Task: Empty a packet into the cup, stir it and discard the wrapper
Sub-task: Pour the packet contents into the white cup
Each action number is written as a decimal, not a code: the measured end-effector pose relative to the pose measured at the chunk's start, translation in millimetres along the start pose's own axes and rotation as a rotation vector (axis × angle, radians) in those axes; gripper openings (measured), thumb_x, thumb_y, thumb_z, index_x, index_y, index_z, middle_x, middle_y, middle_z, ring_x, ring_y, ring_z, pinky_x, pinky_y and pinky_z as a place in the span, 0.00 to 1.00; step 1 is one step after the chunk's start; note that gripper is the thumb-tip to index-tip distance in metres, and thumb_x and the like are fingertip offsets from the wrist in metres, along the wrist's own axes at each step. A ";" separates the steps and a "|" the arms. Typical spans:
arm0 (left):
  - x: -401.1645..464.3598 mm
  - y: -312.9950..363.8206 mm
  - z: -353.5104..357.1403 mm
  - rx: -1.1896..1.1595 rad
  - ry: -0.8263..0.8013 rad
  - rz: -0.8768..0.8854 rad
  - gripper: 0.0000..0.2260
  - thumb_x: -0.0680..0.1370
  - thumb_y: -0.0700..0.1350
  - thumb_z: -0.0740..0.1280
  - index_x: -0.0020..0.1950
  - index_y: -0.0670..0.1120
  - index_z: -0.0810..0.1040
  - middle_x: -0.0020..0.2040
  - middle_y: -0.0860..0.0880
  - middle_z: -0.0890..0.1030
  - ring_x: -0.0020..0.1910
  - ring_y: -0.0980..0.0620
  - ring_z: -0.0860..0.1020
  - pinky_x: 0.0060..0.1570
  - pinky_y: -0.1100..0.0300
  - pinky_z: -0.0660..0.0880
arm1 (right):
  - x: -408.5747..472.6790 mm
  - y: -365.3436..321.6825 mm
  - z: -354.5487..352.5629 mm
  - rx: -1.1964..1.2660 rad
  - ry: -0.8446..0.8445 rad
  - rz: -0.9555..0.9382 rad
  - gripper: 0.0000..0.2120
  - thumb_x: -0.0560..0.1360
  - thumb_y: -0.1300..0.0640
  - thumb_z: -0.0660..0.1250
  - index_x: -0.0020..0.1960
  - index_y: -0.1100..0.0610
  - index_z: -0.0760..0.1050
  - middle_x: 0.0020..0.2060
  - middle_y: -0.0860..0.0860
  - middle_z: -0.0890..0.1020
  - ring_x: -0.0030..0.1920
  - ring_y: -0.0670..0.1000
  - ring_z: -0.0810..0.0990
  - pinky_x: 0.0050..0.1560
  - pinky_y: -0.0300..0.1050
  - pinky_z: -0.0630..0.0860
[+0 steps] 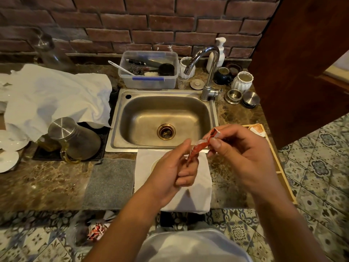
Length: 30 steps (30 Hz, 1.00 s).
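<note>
Pinching a crumpled red-and-white paper packet (200, 146) from both ends, a person's left hand (173, 167) grips its lower tip while the right hand (239, 154) clamps the torn upper end. The twisted wrapper hangs just in front of the stainless-steel sink (162, 120), above a folded white cloth (196, 188).
</note>
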State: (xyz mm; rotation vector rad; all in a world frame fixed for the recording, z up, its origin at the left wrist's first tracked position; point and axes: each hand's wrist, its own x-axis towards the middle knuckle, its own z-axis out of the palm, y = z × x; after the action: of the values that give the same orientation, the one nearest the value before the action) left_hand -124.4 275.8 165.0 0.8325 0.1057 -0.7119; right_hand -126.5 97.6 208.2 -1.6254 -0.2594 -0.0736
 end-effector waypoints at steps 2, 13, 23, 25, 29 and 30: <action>0.0 1.9 2.7 0.127 0.150 0.157 0.13 0.81 0.54 0.65 0.50 0.43 0.75 0.29 0.49 0.65 0.25 0.54 0.61 0.24 0.65 0.60 | 3.0 3.8 -6.6 0.013 0.016 0.014 0.03 0.75 0.64 0.70 0.49 0.61 0.80 0.46 0.58 0.85 0.43 0.60 0.84 0.47 0.54 0.83; 14.0 -4.3 43.8 0.716 0.415 0.531 0.09 0.75 0.50 0.72 0.54 0.58 0.86 0.39 0.49 0.84 0.37 0.46 0.79 0.38 0.56 0.78 | 23.0 11.4 -47.5 0.063 -0.056 0.041 0.04 0.75 0.65 0.71 0.48 0.58 0.81 0.43 0.53 0.85 0.41 0.53 0.85 0.43 0.40 0.81; 36.4 -35.1 56.0 0.771 0.550 0.490 0.06 0.77 0.46 0.70 0.52 0.52 0.85 0.37 0.46 0.84 0.32 0.53 0.78 0.38 0.58 0.78 | 13.1 57.1 -103.6 -0.041 0.084 0.248 0.02 0.75 0.58 0.74 0.47 0.57 0.84 0.33 0.49 0.83 0.32 0.46 0.78 0.33 0.38 0.76; 36.6 -44.1 55.1 0.764 0.579 0.463 0.06 0.79 0.43 0.69 0.51 0.51 0.85 0.38 0.45 0.84 0.32 0.54 0.78 0.37 0.61 0.77 | 4.7 86.4 -113.7 -0.138 0.091 0.347 0.02 0.75 0.56 0.75 0.46 0.54 0.85 0.32 0.45 0.83 0.30 0.42 0.78 0.34 0.35 0.74; 35.9 -59.7 49.3 0.746 0.605 0.411 0.05 0.80 0.43 0.69 0.50 0.47 0.86 0.37 0.45 0.85 0.32 0.51 0.78 0.38 0.59 0.76 | -20.9 140.1 -122.6 -0.260 0.110 0.550 0.04 0.75 0.53 0.75 0.44 0.52 0.84 0.30 0.47 0.83 0.27 0.44 0.80 0.30 0.41 0.75; 36.4 -63.2 46.8 0.737 0.616 0.397 0.06 0.80 0.43 0.69 0.49 0.48 0.86 0.37 0.46 0.85 0.31 0.51 0.77 0.37 0.60 0.76 | -27.6 150.8 -122.7 -0.277 0.125 0.601 0.04 0.75 0.53 0.75 0.43 0.52 0.84 0.30 0.48 0.84 0.27 0.46 0.80 0.29 0.44 0.76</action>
State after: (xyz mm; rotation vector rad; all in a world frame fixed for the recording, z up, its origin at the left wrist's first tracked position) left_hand -144.0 194.1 143.5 1.7094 0.2277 -0.0758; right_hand -107.9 -35.0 64.5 -1.9040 0.3549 0.2570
